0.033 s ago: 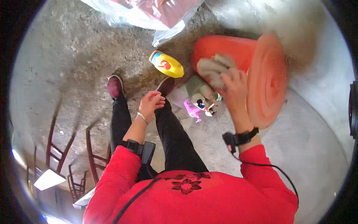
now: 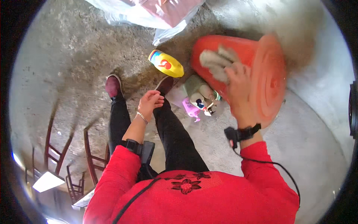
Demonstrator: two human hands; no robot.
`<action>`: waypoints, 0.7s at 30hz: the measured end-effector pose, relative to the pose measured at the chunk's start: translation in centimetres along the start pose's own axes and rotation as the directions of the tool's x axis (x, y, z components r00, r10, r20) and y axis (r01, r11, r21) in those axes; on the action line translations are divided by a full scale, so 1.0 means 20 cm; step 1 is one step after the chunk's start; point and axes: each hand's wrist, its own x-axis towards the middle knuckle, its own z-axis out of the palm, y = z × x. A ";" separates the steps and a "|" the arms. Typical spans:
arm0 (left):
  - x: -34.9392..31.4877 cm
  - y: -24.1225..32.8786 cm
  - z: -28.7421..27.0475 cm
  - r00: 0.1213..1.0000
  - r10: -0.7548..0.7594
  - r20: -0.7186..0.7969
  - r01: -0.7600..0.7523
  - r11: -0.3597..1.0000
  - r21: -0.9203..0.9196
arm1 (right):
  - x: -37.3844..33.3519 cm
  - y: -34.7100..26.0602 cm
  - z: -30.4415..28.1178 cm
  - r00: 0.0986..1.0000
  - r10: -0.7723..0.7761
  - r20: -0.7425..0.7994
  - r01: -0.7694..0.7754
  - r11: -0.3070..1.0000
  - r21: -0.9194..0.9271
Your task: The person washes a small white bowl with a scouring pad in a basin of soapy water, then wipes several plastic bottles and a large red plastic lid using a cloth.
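My right hand [image 2: 239,80] grips a bunched grey-beige cloth [image 2: 216,62] with finger-like folds, blurred by motion, against the side of a red plastic bucket [image 2: 203,46]. A round ridged red disc [image 2: 275,82] forms the bucket's right end; I cannot tell if it is lid or base. My left hand [image 2: 151,101], fingers loosely curled together, hovers above my left-to-right spread legs with nothing visible in it. Nearest beyond it lies a yellow bottle [image 2: 167,65] with a blue end. Between my hands sit a grey-green container [image 2: 194,85] and a purple packet [image 2: 191,109].
Several small bottles or caps [image 2: 205,106] cluster beside the container. A clear plastic bag [image 2: 164,18] with something pinkish inside lies at the far edge. Wooden stool legs [image 2: 56,145] stand at the left. A pale curved wall [image 2: 317,74] rises behind the bucket.
My right hand has shifted slightly up and to the right with the cloth, along the bucket's side. My left hand stays almost in place.
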 end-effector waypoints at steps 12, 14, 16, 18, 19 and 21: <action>0.09 0.08 -0.17 0.996 0.086 0.017 -0.085 0.996 -0.012 | 0.40 0.32 0.83 0.871 0.229 0.435 0.078 0.809 -0.583; 0.08 0.07 -0.18 0.996 0.091 0.012 -0.091 0.996 0.004 | 0.45 0.33 1.04 0.939 0.139 0.315 0.035 0.871 -0.491; 0.08 0.03 -0.20 0.998 0.064 -0.014 -0.064 0.998 0.014 | 0.47 0.21 1.21 0.792 0.174 0.585 0.118 0.896 -0.428; 0.07 -0.01 -0.21 0.999 0.031 -0.045 -0.030 0.999 0.009 | 0.39 0.03 1.33 0.720 0.094 0.688 0.279 0.868 -0.411; 0.05 -0.03 -0.20 0.999 0.018 -0.051 -0.017 1.000 0.014 | 0.31 -0.05 1.35 0.627 0.032 0.778 0.435 0.815 -0.384; 0.05 -0.02 -0.17 0.997 0.077 -0.025 -0.078 0.997 -0.006 | 0.11 -0.10 1.45 0.545 -0.078 0.835 0.634 0.690 -0.349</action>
